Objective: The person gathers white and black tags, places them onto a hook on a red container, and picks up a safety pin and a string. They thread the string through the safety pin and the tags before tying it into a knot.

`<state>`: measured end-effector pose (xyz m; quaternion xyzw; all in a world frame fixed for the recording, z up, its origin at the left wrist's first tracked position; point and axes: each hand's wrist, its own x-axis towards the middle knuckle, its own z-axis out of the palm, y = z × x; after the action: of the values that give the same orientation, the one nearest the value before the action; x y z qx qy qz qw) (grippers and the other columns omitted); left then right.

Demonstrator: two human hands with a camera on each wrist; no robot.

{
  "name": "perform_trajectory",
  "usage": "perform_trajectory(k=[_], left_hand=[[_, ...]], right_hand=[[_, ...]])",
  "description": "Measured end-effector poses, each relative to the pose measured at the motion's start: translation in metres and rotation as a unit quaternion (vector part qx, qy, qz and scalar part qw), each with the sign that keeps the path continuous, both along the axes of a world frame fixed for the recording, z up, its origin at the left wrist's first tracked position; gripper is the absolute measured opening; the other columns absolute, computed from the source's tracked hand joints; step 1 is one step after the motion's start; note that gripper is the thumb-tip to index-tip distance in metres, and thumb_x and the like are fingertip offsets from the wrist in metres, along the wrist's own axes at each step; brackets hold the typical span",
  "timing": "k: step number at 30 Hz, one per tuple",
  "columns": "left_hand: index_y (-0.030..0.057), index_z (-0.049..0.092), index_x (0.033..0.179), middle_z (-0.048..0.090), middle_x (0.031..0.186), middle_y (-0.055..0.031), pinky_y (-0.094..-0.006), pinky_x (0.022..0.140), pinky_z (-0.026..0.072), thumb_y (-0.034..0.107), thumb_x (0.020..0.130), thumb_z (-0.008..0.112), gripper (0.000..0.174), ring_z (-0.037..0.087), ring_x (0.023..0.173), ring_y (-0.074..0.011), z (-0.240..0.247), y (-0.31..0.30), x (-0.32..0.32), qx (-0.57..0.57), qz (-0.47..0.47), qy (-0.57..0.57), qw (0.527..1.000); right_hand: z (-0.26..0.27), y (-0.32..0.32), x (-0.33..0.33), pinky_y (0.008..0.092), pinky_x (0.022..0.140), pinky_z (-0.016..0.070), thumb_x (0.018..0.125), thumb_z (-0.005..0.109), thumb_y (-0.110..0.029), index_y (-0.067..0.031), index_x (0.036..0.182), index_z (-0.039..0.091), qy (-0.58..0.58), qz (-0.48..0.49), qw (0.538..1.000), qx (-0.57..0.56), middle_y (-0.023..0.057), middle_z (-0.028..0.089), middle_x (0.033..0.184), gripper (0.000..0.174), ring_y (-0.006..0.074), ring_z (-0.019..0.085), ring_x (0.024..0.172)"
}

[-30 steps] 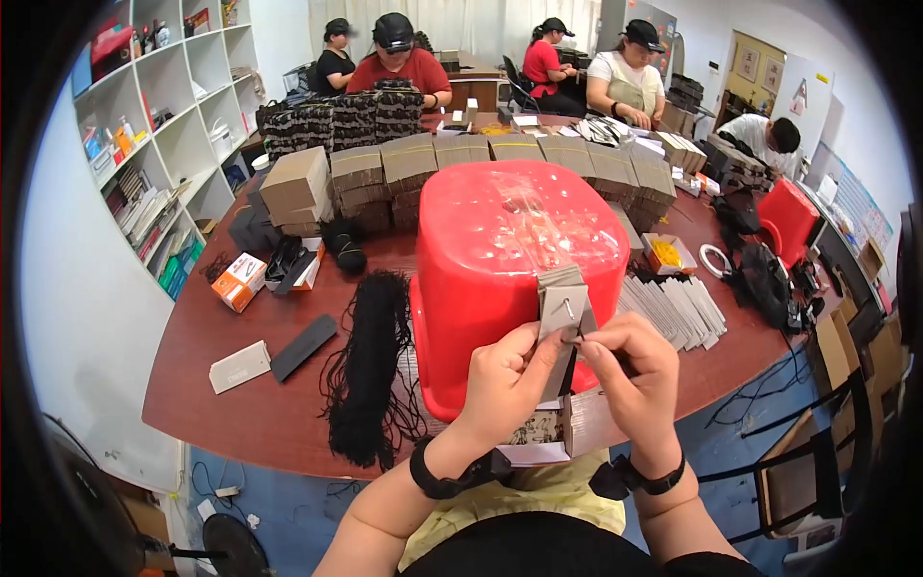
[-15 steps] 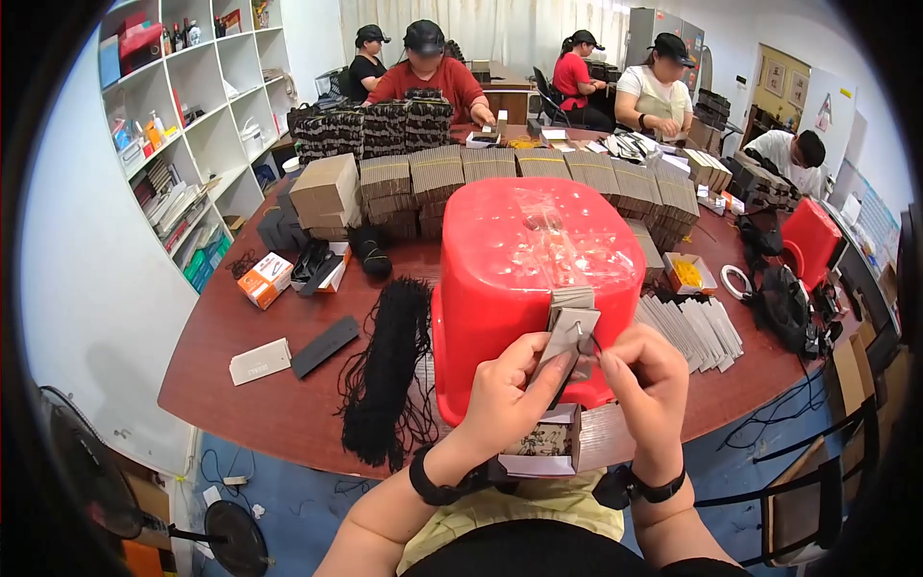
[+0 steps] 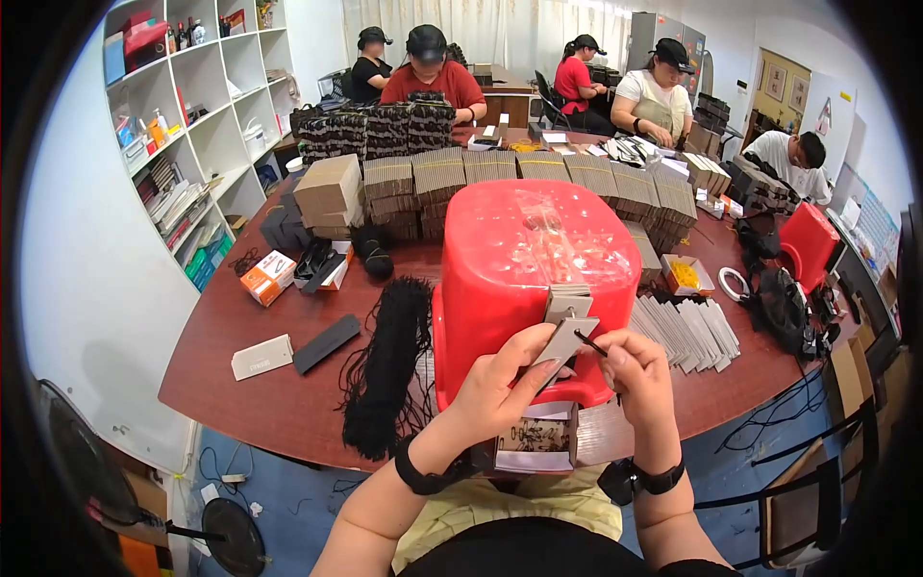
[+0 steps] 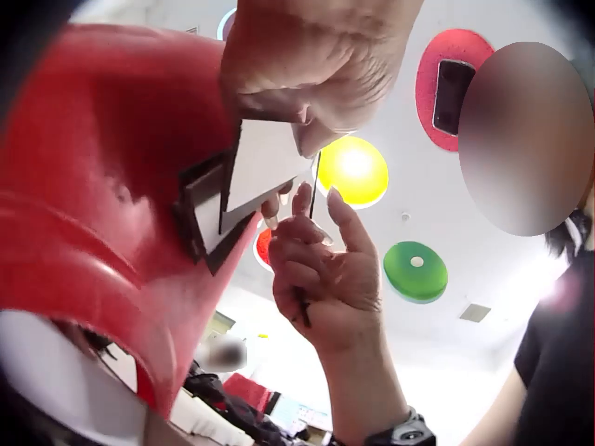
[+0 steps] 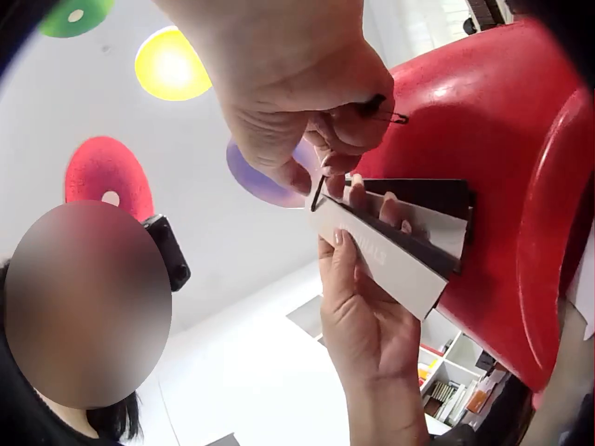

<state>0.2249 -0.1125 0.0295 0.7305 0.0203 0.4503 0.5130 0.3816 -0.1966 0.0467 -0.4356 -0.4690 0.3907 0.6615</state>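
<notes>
Head view: a grey tag (image 3: 561,338), slanted far-right, is pinched by the left hand (image 3: 500,385); just right, a black cord (image 3: 589,343) is pinched by the right hand (image 3: 639,377).

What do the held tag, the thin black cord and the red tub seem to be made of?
Tag: stiff matte grey card, likely paperboard; it keeps flat with crisp edges. Cord: black, thin, probably textile thread or elastic; too fine to tell. Tub: glossy moulded plastic, with highlights.
</notes>
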Motion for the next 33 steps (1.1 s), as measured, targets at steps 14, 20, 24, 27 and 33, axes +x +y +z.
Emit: perform_trajectory(k=[14,20,24,27,33], left_hand=[[0.0017,0.046,0.108,0.057,0.091,-0.0166,-0.0331,0.062,0.0480,-0.002,0.076,0.050,0.033,0.059,0.073,-0.0292,0.014,-0.009,-0.010,0.226,0.137,0.066,0.962],[0.0011,0.045,0.108,0.058,0.086,-0.0167,-0.0298,0.063,0.0466,-0.001,0.079,0.048,0.029,0.060,0.075,-0.0275,0.003,-0.009,-0.014,0.099,0.116,0.052,0.987],[0.0011,0.045,0.108,0.058,0.085,-0.0163,-0.0300,0.063,0.0463,-0.001,0.079,0.047,0.029,0.060,0.073,-0.0277,0.007,-0.016,-0.019,0.138,0.105,0.077,0.982],[0.0011,0.046,0.107,0.058,0.086,-0.0166,-0.0297,0.064,0.0462,-0.001,0.079,0.048,0.029,0.060,0.074,-0.0282,0.006,-0.023,-0.019,0.144,0.083,0.102,0.981],[-0.0008,0.042,0.110,0.058,0.091,-0.0151,-0.0279,0.070,0.0457,-0.001,0.081,0.046,0.029,0.060,0.078,-0.0211,-0.001,-0.033,-0.022,0.044,0.014,0.077,0.996]], right_hand=[[0.001,0.007,0.001,0.0199,0.063,0.0396,0.080,0.052,-0.003,0.0030,0.082,0.057,-0.092,0.028,0.990,0.099,0.0043,0.056,0.077,0.008,0.0083,0.051,0.070],[0.014,0.007,0.003,0.0228,0.065,0.0412,0.081,0.049,-0.005,0.0019,0.080,0.059,-0.231,-0.033,0.970,0.069,0.0065,0.057,0.073,0.012,0.0108,0.052,0.071],[0.030,0.007,0.011,0.0227,0.056,0.0393,0.078,0.052,-0.007,0.0011,0.078,0.060,-0.379,-0.129,0.885,0.235,0.0086,0.058,0.072,0.011,0.0134,0.053,0.063],[0.038,0.004,0.000,0.0206,0.055,0.0368,0.075,0.058,-0.007,0.0008,0.077,0.061,-0.291,-0.040,0.945,0.142,0.0054,0.057,0.072,0.008,0.0090,0.050,0.062],[0.041,0.007,0.002,0.0186,0.058,0.0370,0.077,0.056,-0.003,0.0027,0.075,0.058,-0.117,0.022,0.988,0.094,0.0029,0.056,0.074,0.006,0.0048,0.046,0.065]])
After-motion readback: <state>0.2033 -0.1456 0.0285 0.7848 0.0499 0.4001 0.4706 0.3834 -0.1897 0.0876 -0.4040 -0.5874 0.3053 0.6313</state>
